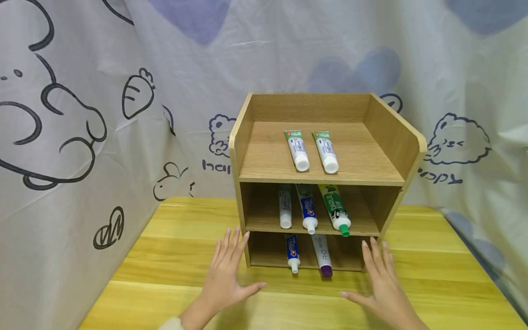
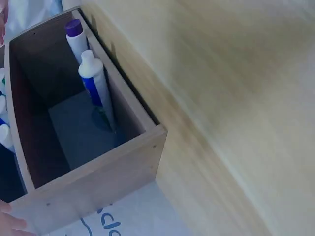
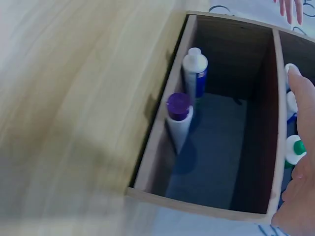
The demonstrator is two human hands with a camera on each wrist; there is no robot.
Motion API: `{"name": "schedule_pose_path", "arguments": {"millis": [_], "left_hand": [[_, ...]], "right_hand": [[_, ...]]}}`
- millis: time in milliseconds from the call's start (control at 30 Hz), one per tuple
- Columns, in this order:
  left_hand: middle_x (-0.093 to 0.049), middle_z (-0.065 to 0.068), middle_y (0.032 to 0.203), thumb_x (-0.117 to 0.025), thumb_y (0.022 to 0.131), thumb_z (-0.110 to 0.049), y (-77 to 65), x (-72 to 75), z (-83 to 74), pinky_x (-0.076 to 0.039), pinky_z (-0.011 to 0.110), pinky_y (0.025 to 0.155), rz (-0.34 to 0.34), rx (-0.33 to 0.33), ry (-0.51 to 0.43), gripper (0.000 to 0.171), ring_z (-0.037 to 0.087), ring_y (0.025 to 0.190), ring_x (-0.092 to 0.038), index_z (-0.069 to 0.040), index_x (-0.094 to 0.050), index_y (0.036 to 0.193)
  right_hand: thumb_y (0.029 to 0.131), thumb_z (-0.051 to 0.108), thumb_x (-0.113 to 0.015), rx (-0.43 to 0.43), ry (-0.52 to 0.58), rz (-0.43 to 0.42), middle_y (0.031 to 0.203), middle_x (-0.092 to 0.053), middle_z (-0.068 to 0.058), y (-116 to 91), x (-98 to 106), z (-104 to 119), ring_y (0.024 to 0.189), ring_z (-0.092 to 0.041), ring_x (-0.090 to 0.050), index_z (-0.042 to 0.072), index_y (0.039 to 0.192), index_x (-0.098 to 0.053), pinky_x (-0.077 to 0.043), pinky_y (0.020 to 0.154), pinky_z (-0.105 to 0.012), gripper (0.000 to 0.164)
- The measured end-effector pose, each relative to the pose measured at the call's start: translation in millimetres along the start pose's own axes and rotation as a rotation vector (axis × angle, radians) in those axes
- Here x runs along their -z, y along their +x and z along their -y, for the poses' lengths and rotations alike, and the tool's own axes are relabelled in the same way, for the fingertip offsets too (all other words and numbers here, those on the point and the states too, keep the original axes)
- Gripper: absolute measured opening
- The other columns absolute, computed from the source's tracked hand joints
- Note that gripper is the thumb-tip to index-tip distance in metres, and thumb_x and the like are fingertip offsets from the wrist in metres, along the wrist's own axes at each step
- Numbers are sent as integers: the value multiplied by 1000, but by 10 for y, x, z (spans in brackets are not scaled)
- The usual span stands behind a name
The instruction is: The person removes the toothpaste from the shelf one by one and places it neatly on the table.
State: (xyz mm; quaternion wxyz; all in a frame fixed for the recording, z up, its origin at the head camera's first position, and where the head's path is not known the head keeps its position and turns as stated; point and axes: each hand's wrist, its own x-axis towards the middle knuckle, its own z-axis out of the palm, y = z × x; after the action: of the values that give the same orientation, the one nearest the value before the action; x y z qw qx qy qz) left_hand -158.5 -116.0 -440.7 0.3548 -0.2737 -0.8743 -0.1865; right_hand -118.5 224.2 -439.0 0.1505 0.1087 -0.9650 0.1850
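Wooden shelf unit [image 1: 309, 108], three tiers, seven tubes, between left hand [image 1: 224, 270] and right hand [image 1: 383, 284]

Location: on a yellow wood-grain table [image 1: 136, 275], front towards the wearer.
Top tier: two white-and-green tubes [image 1: 297, 146], side by side, caps forward, in full sight from the head camera.
Middle tier: at left, a pale tube [image 1: 285, 208], lettering too faint to read; next, a blue-and-white tube [image 1: 308, 211]; at right, a larger green tube [image 1: 333, 204] with green cap. Rear ends lost beneath the top board. Caps cropped by the frame edge in the left wrist view; partly covered by the right hand in the right wrist view.
Bottom tier: small blue tube [image 1: 292, 247], white cap; just beside, a white tube [image 1: 321, 252], purple cap. Rear ends hidden by the middle board in the head view. Interior dark in both wrist views.

Hands: both spread.
Left: near the lower left front corner, fingers straight and fanned towards the unit, thumb stretched inward; pale cuff [image 1: 171, 325] barely in frame.
Right: near the lower right front corner, in mirrored pose, fingertips overlapping the side panel in the head view. Contact with the panels: cannot tell. Forearms cut off by the lower edge.

Surround: pale printed curtain [image 1: 185, 82], hearts and line-drawn animals, partly blocked by the unit.
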Motion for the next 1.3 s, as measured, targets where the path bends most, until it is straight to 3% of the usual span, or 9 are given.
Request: {"name": "schedule_pose_path", "arguments": {"millis": [67, 133, 233, 367, 467, 567, 700, 1067, 1300], "left_hand": [[-35, 19, 145, -30, 82, -75, 33, 33, 36, -5, 29, 118, -59, -11, -47, 93, 23, 141, -16, -1, -39, 138], [-40, 18, 142, -36, 83, -72, 82, 73, 75, -23, 36, 115, -129, -25, -82, 89, 30, 136, -31, 1, -44, 134], [-45, 20, 138, -43, 83, -69, 177, 144, 126, -41, 48, 100, -189, -20, -137, 86, 39, 124, -45, 1, -46, 133], [-44, 25, 137, -49, 82, -65, 323, 260, 171, -45, 55, 90, -188, 40, -220, 87, 46, 117, -49, 3, -41, 136], [-42, 25, 139, -55, 81, -61, 434, 361, 194, -42, 54, 94, -165, 124, -280, 87, 45, 119, -48, 1, -37, 139], [-41, 22, 141, -66, 79, -50, 563, 460, 208, -40, 54, 99, -141, 205, -335, 85, 42, 123, -46, -1, -35, 141], [-45, 22, 139, -75, 74, -27, 760, 553, 226, -41, 52, 100, -124, 276, -395, 83, 40, 122, -48, -2, -34, 141], [-38, 20, 144, -70, 80, -18, 1204, 699, 215, -40, 43, 103, -81, 384, -534, 78, 34, 126, -46, -3, -27, 144], [-37, 19, 145, -69, 82, -21, 1408, 751, 186, -41, 42, 104, -75, 407, -564, 77, 32, 127, -46, -5, -28, 144]], "right_hand": [[68, 51, -73, -6, 34, 6, 154, -3, -21, 19, 57, 33, 141, -28, 19, 11, 150, -3, -10, 106, -67, 115], [68, 46, -75, 0, 61, -6, 152, -13, -24, 40, 123, 75, 143, -36, 4, 6, 149, -13, -27, 94, -72, 110], [64, 38, -80, 34, 105, -82, 145, -28, -28, 71, 225, 138, 134, -46, -24, 1, 143, -30, -37, 89, -66, 101], [57, 29, -84, 172, 137, -296, 131, -48, -29, 124, 330, 192, 117, -45, -48, -1, 135, -45, -48, 86, -43, 92], [67, 40, -77, 300, 178, -460, 125, -56, -23, 190, 376, 208, 124, -21, -49, -1, 129, -53, -45, 91, -20, 78], [79, 51, -62, 399, 229, -603, 125, -58, -12, 280, 419, 242, 124, 2, -43, -4, 119, -60, -35, 96, -9, 68], [83, 47, -62, 491, 291, -740, 121, -62, -7, 416, 516, 321, 119, 0, -51, -10, 108, -64, -40, 96, -11, 62], [83, 42, -64, 525, 356, -811, 107, -65, -27, 760, 743, 548, 116, -4, -55, -11, 108, -63, -43, 97, -14, 59], [83, 44, -63, 473, 372, -841, 108, -65, -26, 957, 825, 687, 116, -1, -53, -11, 107, -64, -42, 99, -14, 60]]}}
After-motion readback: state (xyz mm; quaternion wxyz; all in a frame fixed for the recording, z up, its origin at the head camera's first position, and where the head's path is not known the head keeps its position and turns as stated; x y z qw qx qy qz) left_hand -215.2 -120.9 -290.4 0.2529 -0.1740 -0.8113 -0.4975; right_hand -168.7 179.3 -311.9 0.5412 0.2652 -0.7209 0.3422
